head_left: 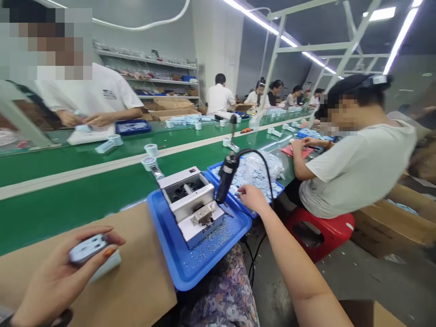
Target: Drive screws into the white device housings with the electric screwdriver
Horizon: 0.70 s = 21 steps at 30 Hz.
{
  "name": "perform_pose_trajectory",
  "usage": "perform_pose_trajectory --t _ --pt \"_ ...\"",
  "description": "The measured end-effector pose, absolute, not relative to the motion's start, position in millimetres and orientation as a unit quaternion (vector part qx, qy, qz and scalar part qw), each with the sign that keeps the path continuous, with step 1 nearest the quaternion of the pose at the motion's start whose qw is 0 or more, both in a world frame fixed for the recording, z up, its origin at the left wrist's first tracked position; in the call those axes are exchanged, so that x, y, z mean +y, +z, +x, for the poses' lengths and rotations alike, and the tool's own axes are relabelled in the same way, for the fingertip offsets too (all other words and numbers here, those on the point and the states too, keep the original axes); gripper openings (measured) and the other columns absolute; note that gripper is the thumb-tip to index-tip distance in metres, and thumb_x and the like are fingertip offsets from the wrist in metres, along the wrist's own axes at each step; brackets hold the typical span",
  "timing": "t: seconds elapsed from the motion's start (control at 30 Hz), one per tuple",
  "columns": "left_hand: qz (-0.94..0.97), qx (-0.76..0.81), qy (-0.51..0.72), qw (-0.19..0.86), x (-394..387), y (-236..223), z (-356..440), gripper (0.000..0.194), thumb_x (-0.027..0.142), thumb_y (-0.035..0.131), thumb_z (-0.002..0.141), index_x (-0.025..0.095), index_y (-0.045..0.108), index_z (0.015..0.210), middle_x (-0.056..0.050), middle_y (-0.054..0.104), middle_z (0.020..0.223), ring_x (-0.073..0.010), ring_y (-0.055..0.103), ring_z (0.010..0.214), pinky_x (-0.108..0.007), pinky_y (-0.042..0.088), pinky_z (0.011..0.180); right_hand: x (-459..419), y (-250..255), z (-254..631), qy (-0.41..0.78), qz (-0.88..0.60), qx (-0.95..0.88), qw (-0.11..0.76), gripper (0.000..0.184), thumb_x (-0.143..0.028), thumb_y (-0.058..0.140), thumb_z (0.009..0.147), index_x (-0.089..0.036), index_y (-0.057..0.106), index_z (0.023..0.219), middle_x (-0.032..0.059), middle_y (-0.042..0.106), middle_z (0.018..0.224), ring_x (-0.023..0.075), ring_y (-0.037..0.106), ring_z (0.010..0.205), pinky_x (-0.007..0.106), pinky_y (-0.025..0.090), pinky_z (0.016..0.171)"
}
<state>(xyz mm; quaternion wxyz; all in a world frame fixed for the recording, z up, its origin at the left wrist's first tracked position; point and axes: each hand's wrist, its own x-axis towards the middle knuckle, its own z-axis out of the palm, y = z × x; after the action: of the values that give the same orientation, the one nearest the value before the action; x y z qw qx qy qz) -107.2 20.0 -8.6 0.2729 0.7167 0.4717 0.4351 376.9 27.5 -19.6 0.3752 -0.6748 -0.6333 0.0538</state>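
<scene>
My left hand (57, 281) at the lower left grips a small white and pale blue plastic device (87, 249), with a second pale piece (107, 265) just below it. My right hand (250, 196) reaches over a blue tray (238, 206), its fingertips at a heap of plastic bags (255, 170) holding pale blue parts. Whether those fingers hold anything is hidden. Between my hands, a metal screw feeder (189, 204) stands on a second blue tray (180, 259) scattered with tiny screws. A black electric screwdriver (226, 176) hangs just left of my right hand.
A cardboard sheet (136, 259) lies under my left hand. Beyond it runs a green conveyor bench (85, 202) with small parts on it. A seated co-worker (357, 163) on a red stool (320, 229) works at my right, beside cardboard boxes (391, 222); other people work along the benches.
</scene>
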Motion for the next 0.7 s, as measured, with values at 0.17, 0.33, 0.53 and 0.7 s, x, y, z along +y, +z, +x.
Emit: perform_pose_trajectory --t 0.17,0.33,0.53,0.7 --pt "0.676 0.48 0.484 0.28 4 5 -82 0.048 0.062 0.083 0.082 0.022 0.067 0.103 -0.003 0.074 0.08 -0.0237 0.074 0.068 -0.036 0.063 0.062 -32 -17 346 0.044 -0.629 -0.603 0.489 0.02 -0.034 0.067 0.098 -0.016 0.075 0.098 0.0085 0.077 0.094 0.0186 0.075 0.078 0.03 0.061 0.069" --pt "0.678 0.442 0.527 0.261 -15 -7 -47 0.052 0.067 0.079 0.088 0.021 0.07 0.109 -0.005 0.07 0.085 -0.022 0.07 0.075 -0.036 0.059 0.071 -92 2 266 0.053 -0.438 -0.696 0.566 0.019 -0.012 0.072 0.089 -0.027 0.076 0.099 0.0046 0.077 0.095 0.0201 0.076 0.085 0.033 0.065 0.077" --pt "0.732 0.435 0.484 0.199 -41 -19 -21 0.066 0.068 0.048 0.107 0.027 0.052 0.159 -0.01 0.066 0.107 -0.0273 0.065 0.096 -0.044 0.06 0.087 -55 43 168 0.026 -0.407 -0.758 0.51 0.026 -0.009 0.061 0.093 -0.022 0.082 0.104 0.0068 0.074 0.092 0.0183 0.075 0.082 0.03 0.063 0.073" --pt "0.746 0.423 0.478 0.191 -45 -21 -26 0.046 0.054 0.06 0.106 0.026 0.063 0.143 -0.013 0.069 0.125 -0.0306 0.068 0.114 -0.047 0.06 0.1 -47 43 152 -0.048 -0.407 -0.805 0.429 0.03 -0.006 0.056 0.097 -0.018 0.08 0.11 0.0094 0.078 0.101 0.0193 0.075 0.086 0.031 0.062 0.073"
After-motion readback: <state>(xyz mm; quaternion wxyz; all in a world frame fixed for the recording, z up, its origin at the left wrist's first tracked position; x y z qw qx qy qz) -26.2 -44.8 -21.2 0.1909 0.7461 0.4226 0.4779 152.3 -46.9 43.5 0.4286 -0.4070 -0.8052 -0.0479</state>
